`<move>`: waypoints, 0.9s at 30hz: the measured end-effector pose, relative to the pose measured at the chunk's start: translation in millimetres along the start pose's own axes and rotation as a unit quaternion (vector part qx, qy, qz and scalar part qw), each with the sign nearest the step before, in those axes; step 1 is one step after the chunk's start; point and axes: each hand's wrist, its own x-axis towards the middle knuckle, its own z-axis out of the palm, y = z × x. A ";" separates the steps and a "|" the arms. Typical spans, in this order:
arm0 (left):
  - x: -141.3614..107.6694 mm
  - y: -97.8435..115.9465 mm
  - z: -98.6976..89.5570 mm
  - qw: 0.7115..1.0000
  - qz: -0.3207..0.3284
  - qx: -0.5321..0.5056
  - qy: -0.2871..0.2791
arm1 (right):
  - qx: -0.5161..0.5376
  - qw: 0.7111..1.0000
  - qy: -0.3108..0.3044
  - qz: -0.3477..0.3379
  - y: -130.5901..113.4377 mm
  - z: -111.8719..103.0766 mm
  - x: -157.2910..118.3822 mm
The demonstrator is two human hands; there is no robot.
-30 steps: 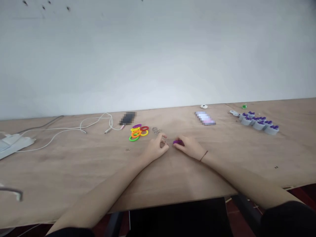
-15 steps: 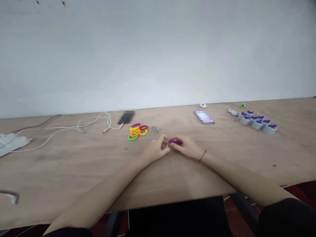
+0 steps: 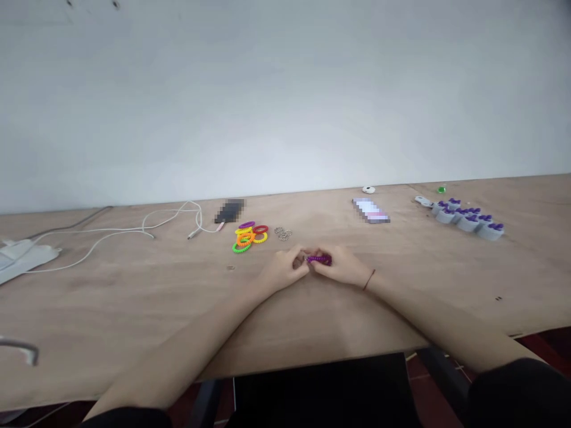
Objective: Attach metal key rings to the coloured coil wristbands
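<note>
- Mid-table on the plywood top [image 3: 134, 309], both forearms reach in from the near edge, hands meeting.
- Purple spiral coil [image 3: 319, 259]: held up between the hands, just above the wood, lying roughly level.
- Left hand [image 3: 283, 268]: fingertips curled and pinched together on the coil's left end; exact grip partly hidden.
- Right hand [image 3: 339, 266]: fingers pressed together, pinching the coil's right end.
- Nearby: metal key rings [image 3: 282, 234] just beyond the left hand; colored spiral hair ties [image 3: 248, 239] further left; pixelated phone [image 3: 229, 211] behind them.
- Far right: gray cups with purple tops [image 3: 468, 221].
- Risk: coil is springy and held only by fingertips, so a loose pinch could let it slip and roll among the rings.
</note>
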 end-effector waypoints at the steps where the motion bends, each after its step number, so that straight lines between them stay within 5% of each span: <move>1: 0.2 -0.6 -1.1 1.000 0.006 0.005 -0.004 | 0.002 1.000 0.002 0.000 0.4 0.0 0.3; 8: 3.0 -5.3 -9.4 0.999 0.013 0.009 -0.033 | 0.016 1.000 0.006 -0.001 1.9 0.3 0.5; 12: 4.3 -1.4 -4.4 0.999 0.024 -0.001 0.044 | 0.026 1.000 0.013 -0.002 0.6 2.8 0.3; 17: 2.3 6.4 7.3 0.992 -0.041 -0.051 0.107 | 0.050 0.998 0.015 -0.020 -0.1 9.9 0.2; 27: 3.2 -5.0 -11.8 0.992 0.031 0.117 0.029 | 0.047 0.996 0.073 -0.015 -3.2 5.8 -0.1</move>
